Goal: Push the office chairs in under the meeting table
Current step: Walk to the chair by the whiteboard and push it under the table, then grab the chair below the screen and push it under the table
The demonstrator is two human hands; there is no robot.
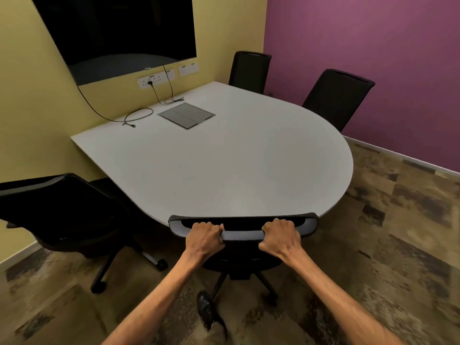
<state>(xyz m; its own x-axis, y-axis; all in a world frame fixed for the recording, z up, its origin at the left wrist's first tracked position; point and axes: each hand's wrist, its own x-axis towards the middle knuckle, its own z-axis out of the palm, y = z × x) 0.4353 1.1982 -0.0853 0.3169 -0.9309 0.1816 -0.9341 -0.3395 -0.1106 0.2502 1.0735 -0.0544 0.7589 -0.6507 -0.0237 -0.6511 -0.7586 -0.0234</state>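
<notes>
A black office chair (242, 235) stands right in front of me, its backrest top touching the rounded near edge of the white meeting table (224, 165). My left hand (205, 237) and my right hand (281, 236) both grip the grey top bar of its backrest. Its seat is hidden; its black legs show below my hands. A second black chair (62, 210) stands at the table's left side, turned at an angle and partly out. Two more black chairs (250, 70) (338, 98) stand at the far side by the purple wall, close against the table edge.
A dark screen (119, 33) hangs on the yellow wall above sockets, with black cables (139, 115) trailing onto the table beside a grey cable hatch (186, 115). My black shoe (206, 310) is on the patterned carpet (385, 245) beneath the chair's legs.
</notes>
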